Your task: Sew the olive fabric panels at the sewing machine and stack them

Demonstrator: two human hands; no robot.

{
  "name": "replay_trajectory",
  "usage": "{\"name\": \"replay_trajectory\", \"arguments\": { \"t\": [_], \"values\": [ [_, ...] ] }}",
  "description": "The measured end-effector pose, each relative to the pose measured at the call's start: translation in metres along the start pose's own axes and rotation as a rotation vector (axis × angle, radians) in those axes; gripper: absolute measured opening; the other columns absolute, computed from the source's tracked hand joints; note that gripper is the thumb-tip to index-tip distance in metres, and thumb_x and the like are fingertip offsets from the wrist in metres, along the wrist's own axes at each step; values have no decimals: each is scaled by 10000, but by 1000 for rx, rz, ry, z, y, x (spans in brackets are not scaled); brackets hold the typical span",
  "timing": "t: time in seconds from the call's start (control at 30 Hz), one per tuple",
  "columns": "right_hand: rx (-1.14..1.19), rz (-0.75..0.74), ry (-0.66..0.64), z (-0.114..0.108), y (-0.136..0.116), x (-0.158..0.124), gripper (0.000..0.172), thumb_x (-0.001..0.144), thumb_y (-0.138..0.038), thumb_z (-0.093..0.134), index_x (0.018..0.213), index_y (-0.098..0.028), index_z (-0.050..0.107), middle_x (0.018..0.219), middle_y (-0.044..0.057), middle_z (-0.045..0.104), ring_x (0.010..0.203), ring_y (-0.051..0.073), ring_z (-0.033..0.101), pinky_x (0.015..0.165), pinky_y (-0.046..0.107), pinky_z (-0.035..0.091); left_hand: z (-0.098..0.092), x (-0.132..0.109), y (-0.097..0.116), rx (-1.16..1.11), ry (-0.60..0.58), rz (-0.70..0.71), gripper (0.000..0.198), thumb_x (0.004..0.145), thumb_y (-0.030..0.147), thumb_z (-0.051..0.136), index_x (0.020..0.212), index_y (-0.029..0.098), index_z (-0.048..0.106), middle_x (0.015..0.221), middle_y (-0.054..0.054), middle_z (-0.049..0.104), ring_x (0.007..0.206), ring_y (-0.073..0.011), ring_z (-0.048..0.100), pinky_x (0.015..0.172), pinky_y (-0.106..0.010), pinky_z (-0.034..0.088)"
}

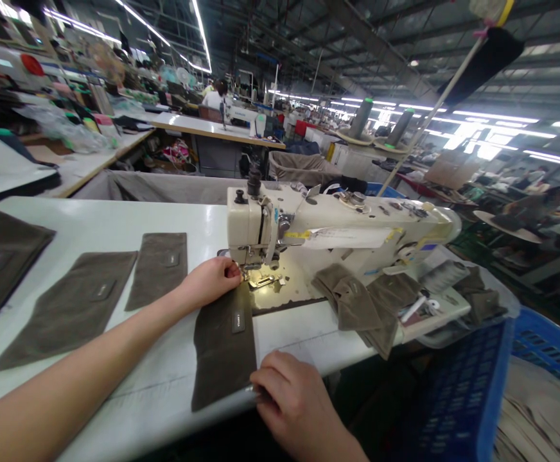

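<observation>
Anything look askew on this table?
Yes: the brown pieces at right lie rumpled, one corner apparently poking past the table edge, whereas the pieces at left lie flat. The piece below the left hand looks undamaged.

A sewing factory: an industrial sewing machine (331, 206) stands just right of the grip of the left hand (210, 281); well beyond that grip are thread cones (361, 120), a second sewing machine (240, 113) and a person in white (212, 98), with strip lights (201, 35) high above.
</observation>
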State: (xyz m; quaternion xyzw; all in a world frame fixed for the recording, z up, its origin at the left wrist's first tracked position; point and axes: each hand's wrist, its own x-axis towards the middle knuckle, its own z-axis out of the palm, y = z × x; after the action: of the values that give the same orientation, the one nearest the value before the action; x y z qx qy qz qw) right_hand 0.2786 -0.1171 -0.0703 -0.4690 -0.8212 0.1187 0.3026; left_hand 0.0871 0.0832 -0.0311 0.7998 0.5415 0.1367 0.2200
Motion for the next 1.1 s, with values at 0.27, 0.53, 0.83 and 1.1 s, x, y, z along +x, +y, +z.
{"name": "replay_trajectory", "arguments": {
  "t": [0.27,0.53,0.83,1.1],
  "values": [
    [-16,8,-60,-1,2,3,212,811,-62,682,944,-221,636,914,12,659,815,185,619,650,280,386,3,5,-2,36,0,-25,175,791,293,576,631,222,572,611,15,616,611,-174,590,599,-273,369],
    [-36,44,-92,-4,1,10,200,810,-55,689,927,-214,659,919,4,662,803,168,623,641,281,378,0,4,-2,123,54,35,165,842,296,597,705,203,603,721,-22,663,679,-202,639,633,-285,449],
    [-88,35,-87,-8,-2,-5,379,773,-104,627,1125,-231,682,927,27,648,780,195,604,625,311,386,17,-117,26,273,69,676,242,966,173,492,932,233,724,962,-56,720,883,-210,659,771,-316,551],
    [-186,-26,-132,-9,1,-7,354,810,-157,624,1155,-227,660,880,26,647,797,214,596,612,329,350,31,-160,15,464,296,917,415,974,84,374,1186,184,717,1185,-59,756,1059,-193,685,864,-278,564]
  ]
}}
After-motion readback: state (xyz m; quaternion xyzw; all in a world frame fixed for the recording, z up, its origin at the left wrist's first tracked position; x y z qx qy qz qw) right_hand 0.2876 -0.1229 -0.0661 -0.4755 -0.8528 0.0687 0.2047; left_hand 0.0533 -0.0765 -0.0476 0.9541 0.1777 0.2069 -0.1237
